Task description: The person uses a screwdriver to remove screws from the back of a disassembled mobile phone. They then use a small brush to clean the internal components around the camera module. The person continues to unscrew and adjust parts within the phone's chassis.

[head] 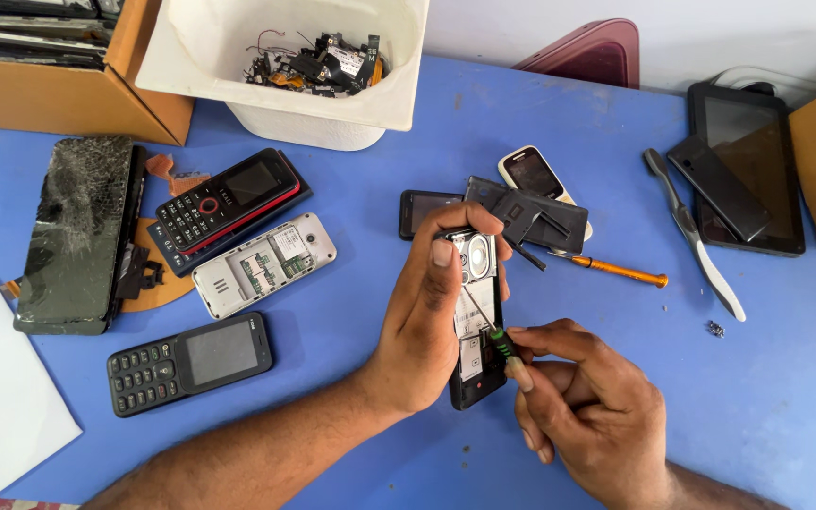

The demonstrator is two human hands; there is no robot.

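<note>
The left hand (427, 321) clamps an opened keypad phone (476, 316) by its edges at centre frame, above the blue desk (351, 368). The right hand (587, 406) pinches a green-handled screwdriver (500, 342), its tip in the phone. It looks light, rigid, with fragile exposed innards; grip the sides.
</note>
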